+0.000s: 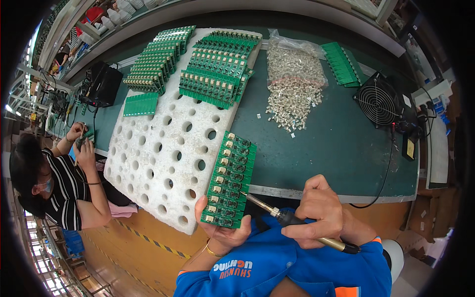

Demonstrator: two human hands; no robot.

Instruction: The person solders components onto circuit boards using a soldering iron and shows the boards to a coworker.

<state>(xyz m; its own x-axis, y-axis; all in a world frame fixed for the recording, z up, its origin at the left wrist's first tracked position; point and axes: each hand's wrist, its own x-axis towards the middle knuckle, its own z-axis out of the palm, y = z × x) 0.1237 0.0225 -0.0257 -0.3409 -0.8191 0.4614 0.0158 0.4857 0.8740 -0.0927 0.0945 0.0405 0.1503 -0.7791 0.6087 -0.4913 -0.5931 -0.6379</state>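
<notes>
My left hand (222, 232) holds a long green circuit board panel (230, 179) from below, its lower end in my fingers. The panel carries a row of small white connectors along its left side. My right hand (319, 213) grips a soldering iron (292, 219) like a pen. Its metal tip rests on the panel's right edge, near the lower end. Both hands hover just in front of the green bench (326, 143).
A white foam sheet with round holes (163, 153) lies on the bench, stacked green boards (217, 69) at its far end. A clear bag of small metal parts (294, 74) and a black fan (378, 101) stand to the right. A person in a striped top (64, 188) works at left.
</notes>
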